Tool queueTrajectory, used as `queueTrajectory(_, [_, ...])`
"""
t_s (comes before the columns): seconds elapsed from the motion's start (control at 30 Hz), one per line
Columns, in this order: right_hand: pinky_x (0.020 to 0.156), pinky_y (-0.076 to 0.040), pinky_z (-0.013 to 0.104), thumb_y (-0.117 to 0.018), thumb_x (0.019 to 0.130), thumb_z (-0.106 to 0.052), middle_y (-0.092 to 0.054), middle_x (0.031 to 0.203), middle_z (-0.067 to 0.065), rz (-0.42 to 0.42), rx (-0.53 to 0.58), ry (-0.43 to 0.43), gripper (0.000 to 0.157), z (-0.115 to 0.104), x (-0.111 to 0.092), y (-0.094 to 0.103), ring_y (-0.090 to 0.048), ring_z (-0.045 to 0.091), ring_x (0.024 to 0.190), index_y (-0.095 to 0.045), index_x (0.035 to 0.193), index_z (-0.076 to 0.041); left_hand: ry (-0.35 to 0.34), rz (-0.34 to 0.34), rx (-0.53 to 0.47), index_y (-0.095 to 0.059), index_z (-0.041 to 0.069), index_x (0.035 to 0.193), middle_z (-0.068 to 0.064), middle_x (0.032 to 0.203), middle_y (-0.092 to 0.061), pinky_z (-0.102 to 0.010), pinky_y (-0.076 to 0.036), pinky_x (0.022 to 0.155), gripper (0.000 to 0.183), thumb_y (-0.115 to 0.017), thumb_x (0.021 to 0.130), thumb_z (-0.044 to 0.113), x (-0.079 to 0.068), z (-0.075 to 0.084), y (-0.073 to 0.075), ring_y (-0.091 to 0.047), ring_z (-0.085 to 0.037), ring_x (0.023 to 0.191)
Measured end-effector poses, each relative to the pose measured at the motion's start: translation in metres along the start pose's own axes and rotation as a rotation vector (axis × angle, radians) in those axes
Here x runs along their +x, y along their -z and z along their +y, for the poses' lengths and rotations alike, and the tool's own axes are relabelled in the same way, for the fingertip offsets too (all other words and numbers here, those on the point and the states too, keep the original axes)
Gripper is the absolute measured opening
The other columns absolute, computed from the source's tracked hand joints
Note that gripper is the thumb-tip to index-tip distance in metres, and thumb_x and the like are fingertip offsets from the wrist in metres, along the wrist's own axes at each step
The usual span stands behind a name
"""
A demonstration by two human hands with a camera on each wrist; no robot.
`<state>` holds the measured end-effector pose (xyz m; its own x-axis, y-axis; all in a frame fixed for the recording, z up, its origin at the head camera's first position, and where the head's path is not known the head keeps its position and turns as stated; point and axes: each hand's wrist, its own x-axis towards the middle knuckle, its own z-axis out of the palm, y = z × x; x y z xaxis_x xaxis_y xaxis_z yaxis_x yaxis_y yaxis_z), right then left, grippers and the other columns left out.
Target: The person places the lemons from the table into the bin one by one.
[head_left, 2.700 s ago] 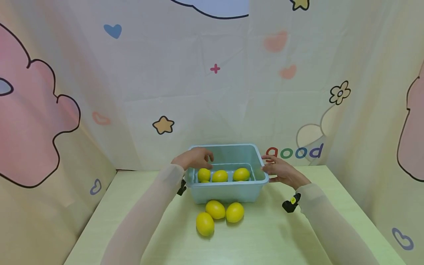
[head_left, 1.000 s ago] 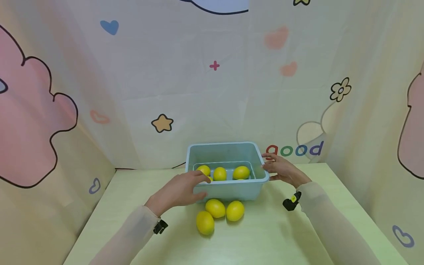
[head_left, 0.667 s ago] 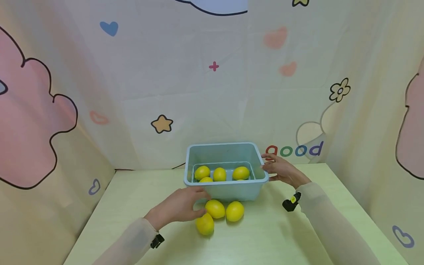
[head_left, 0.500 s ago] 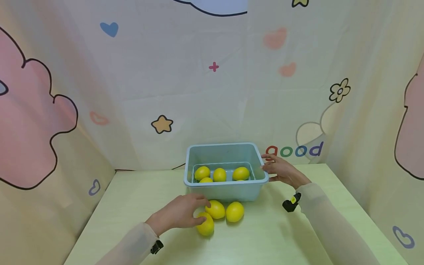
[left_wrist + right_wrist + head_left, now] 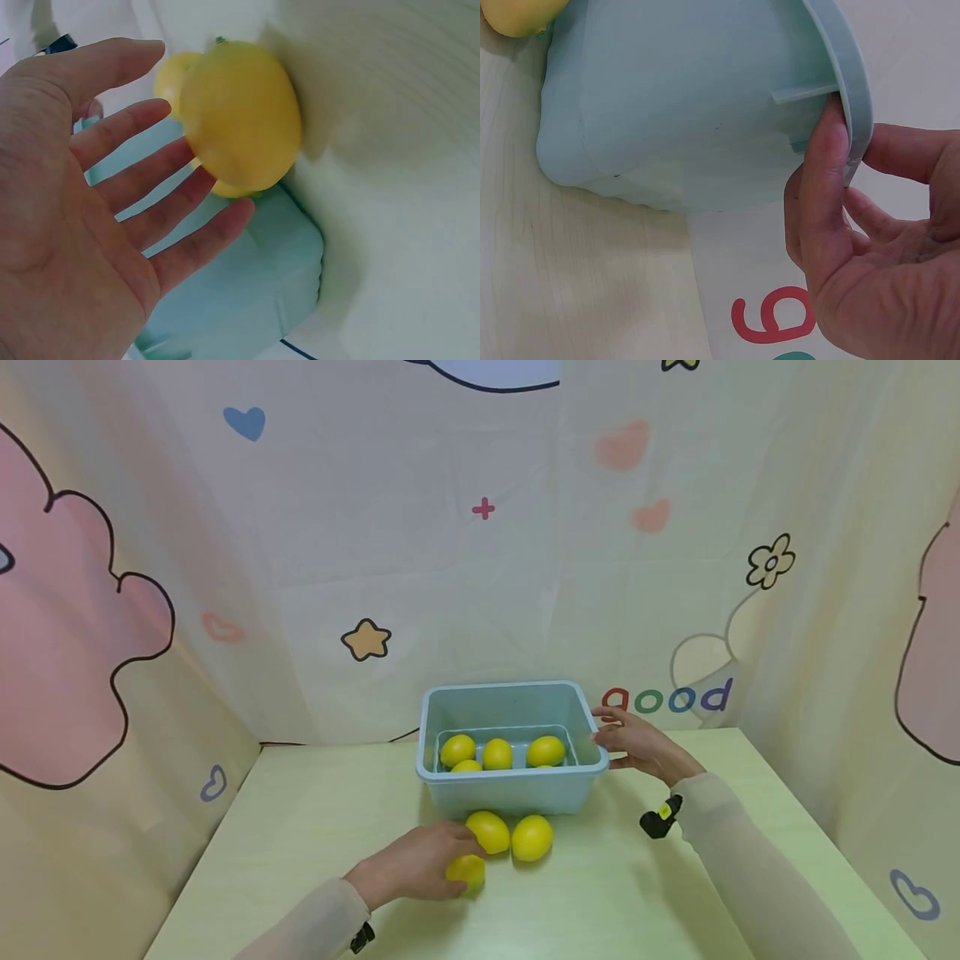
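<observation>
My left hand (image 5: 422, 864) reaches over the nearest lemon (image 5: 467, 873) on the table, its fingers spread and slightly bent. In the left wrist view the fingertips overlap the edge of this lemon (image 5: 244, 112), while the thumb stands apart from it. Two more lemons lie just beyond, one (image 5: 488, 832) beside my fingers and one (image 5: 532, 838) to its right. A light blue plastic basin (image 5: 517, 796) stands behind them with several lemons inside. My right hand (image 5: 647, 750) pinches the basin's right rim (image 5: 855, 82) between thumb and fingers.
The pale wooden table (image 5: 300, 827) runs back to a patterned cloth (image 5: 480, 593) that hangs close behind the basin and along both sides. A thin dark cord (image 5: 405, 735) shows at the table's back edge, left of the basin.
My left hand has come out of the basin, past its front wall, and down to the nearest lemon. The right hand has stayed at the rim; the lemons on the table lie as before.
</observation>
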<state>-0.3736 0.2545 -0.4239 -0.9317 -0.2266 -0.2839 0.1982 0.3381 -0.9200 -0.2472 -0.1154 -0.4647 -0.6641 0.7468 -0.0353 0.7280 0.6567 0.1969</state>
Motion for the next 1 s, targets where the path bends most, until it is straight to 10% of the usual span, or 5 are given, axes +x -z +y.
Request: queueTrajectory(1.0, [0.086,-0.057,0.033,-0.056,0.097,-0.017,-0.037,0.147,0.020,0.014,-0.027,0.008,0.066,-0.001,-0.006,-0.002,-0.052,0.037,0.120,-0.023,0.155,-0.018,0.051,-0.143,0.021,-0.062,0.034,0.116,0.014,0.113,-0.057,-0.029,-0.051,0.078,0.038,-0.074,0.082,0.043,0.008,-0.002,-0.036,-0.050,-0.007,0.096])
